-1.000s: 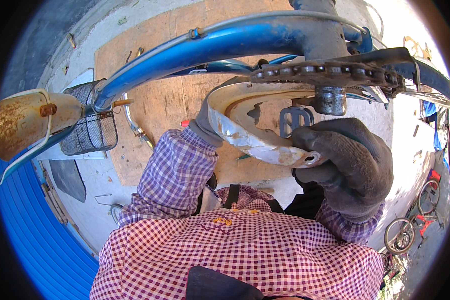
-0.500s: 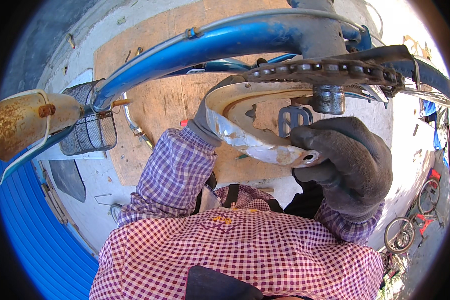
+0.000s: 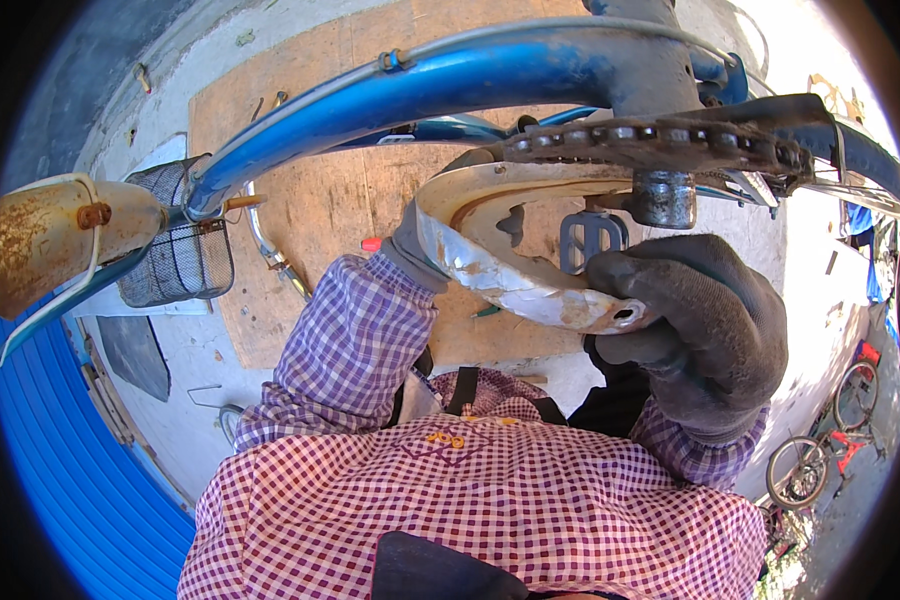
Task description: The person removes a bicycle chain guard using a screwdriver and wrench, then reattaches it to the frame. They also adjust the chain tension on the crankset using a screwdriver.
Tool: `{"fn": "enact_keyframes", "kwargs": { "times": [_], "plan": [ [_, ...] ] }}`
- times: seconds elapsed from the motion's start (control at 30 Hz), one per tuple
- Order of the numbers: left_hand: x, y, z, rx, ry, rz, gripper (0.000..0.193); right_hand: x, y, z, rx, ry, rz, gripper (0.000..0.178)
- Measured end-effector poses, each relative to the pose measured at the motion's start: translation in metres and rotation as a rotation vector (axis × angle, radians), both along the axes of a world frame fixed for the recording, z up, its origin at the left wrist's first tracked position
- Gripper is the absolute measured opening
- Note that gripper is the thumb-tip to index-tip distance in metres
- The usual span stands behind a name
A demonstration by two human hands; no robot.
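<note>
A dented, rust-stained pale metal chain guard (image 3: 530, 300) is held just under the greasy chainring and chain (image 3: 660, 140) of a blue bicycle frame (image 3: 410, 92). My right hand (image 3: 705, 315), in a grey work glove, pinches its near right end beside a small hole. My left hand (image 3: 410, 248), gloved too, is wrapped round its left end; most of those fingers are hidden behind the metal. Next to the guard's upper right part projects the round metal bottom bracket end (image 3: 665, 200). Through the guard's opening shows a grey pedal (image 3: 592, 243).
A wooden board (image 3: 300, 200) lies on the floor below. Left are a rusty mudguard (image 3: 55, 235), a black wire basket (image 3: 175, 265) and blue corrugated sheet (image 3: 90, 450). The bicycle's rear wheel (image 3: 860, 165) extends right. Another small bicycle (image 3: 800, 470) stands at lower right.
The chain guard, my hands and the chainring sit very slightly farther right and lower in view. The grip of both hands looks the same.
</note>
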State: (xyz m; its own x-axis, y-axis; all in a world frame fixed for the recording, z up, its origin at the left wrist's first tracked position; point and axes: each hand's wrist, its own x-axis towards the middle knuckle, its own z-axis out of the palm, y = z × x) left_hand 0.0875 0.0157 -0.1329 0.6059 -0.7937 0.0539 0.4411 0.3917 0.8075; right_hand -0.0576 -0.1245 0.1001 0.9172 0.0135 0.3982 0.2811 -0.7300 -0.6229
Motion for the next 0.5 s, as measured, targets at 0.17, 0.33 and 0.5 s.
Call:
{"fn": "enact_keyframes", "kwargs": {
  "times": [0.17,0.33,0.5],
  "plan": [
    [-0.0014,-0.0001,-0.0015,0.003,0.002,-0.001,0.056,-0.0007,0.0008,-0.0011,0.025,-0.011,-0.007,0.045],
    [-0.0038,0.0011,-0.0014,0.001,-0.004,0.005,0.056,0.0,0.0015,-0.0009,-0.001,0.001,-0.014,0.046],
    [-0.0036,0.0008,-0.0003,-0.002,-0.007,0.011,0.055,-0.0001,0.0022,-0.0008,0.004,0.013,-0.018,0.047]
  ]
}}
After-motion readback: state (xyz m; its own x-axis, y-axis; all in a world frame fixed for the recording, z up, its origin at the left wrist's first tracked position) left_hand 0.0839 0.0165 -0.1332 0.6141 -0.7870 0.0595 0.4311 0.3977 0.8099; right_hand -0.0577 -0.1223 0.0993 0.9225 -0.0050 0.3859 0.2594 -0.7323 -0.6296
